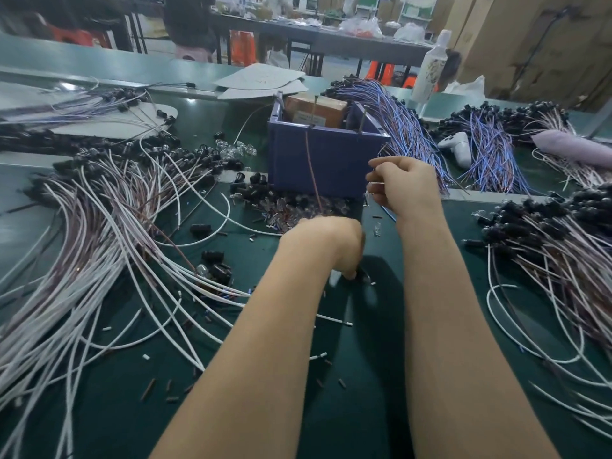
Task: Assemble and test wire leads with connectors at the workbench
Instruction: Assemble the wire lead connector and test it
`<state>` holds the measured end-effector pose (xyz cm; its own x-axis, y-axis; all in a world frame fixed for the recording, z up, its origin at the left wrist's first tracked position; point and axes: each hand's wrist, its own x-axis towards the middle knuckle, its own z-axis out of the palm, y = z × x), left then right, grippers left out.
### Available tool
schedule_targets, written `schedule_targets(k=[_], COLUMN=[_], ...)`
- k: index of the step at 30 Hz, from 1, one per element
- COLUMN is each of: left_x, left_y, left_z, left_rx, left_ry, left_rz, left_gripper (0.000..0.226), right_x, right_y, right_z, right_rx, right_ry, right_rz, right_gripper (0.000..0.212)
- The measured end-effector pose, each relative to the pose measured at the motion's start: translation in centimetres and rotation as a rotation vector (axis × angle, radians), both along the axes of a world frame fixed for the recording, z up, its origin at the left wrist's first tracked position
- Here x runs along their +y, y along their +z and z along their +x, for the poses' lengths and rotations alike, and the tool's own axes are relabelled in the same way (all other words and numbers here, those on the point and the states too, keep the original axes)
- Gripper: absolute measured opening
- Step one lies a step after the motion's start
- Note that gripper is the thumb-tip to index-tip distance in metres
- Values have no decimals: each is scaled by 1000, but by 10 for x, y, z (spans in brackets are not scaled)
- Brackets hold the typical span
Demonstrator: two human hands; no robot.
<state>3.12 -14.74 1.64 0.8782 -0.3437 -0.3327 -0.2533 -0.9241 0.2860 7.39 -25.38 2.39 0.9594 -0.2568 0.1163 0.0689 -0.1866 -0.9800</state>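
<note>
My left hand (334,246) hangs over the green mat at the centre, fingers curled down around a small dark connector (359,275) that is mostly hidden. My right hand (405,190) is raised in front of the blue box (328,157), and its fingertips pinch a thin white wire end (376,183). A brown wire (313,173) runs down the box front toward my left hand. Small clear bulbs and black sockets (281,207) lie piled at the foot of the box. One clear bulb (377,229) lies between my hands.
White and brown wire leads (99,233) fan across the left of the mat; more leads with black sockets (556,236) lie on the right. Blue wire bundles (407,127) sit behind the box, with a white controller (458,147) and a bottle (430,67). Cut insulation bits litter the mat.
</note>
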Motion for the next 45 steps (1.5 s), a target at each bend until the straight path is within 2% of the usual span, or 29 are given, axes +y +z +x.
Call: schedule_targets(k=[4,7,9,11,14,18,19,22,23,24,27,28,30,32,35,36,37,40,42,43,45], left_x=[11,29,36,39,40,42,43,45,46,46,43,42,42,44,46,47,49,52,52,51,50], left_y=[9,22,26,26,21,20,21,23,24,23,20,20,21,22,23,24,23,18,15,14,17], left_z=[1,6,9,10,13,11,11,10,10,10,11,11,11,9,7,7,7,9,8,7,6], left_rx=[-137,-391,-541,-618,-592,-595,-610,-625,-624,-623,-636,-634,-632,-624,-604,-599,-592,-530,-492,-497,-518], left_ry=[55,315,439,470,417,327,306,255,253,264,383,423,448,386,305,304,309,355,427,466,518], left_rz=[-236,-457,-486,-439,-538,-712,-731,-788,-789,-776,-702,-694,-689,-708,-755,-752,-735,-575,-546,-595,-721], left_gripper=[20,16,18,20,19,15,13,10,11,11,8,7,7,7,13,14,13,9,10,10,6], right_x=[2,3,7,13,18,15,14,17,19,22,34,38,41,37,32,34,35,31,19,13,11], right_y=[1,6,9,12,16,17,16,16,16,16,13,13,11,11,11,10,8,11,14,12,4], right_z=[-3,-7,-10,-13,-14,-12,-12,-15,-15,-14,-12,-12,-11,-9,-10,-11,-10,-8,-6,-4,-6], right_rx=[-10,3,-8,-59,-115,-150,-141,-66,-54,-61,-194,-244,-276,-219,-83,-68,-75,-220,-260,-219,-8], right_ry=[7,110,248,350,362,312,318,393,395,363,177,138,117,145,263,281,268,71,-36,-41,60], right_rz=[-8,-21,-52,-91,-143,-336,-289,99,144,88,-414,-515,-548,-400,-38,-7,-54,-384,-369,-367,-525], right_gripper=[25,23,28,21,12,17,19,26,26,25,14,14,16,15,26,28,27,17,14,16,24])
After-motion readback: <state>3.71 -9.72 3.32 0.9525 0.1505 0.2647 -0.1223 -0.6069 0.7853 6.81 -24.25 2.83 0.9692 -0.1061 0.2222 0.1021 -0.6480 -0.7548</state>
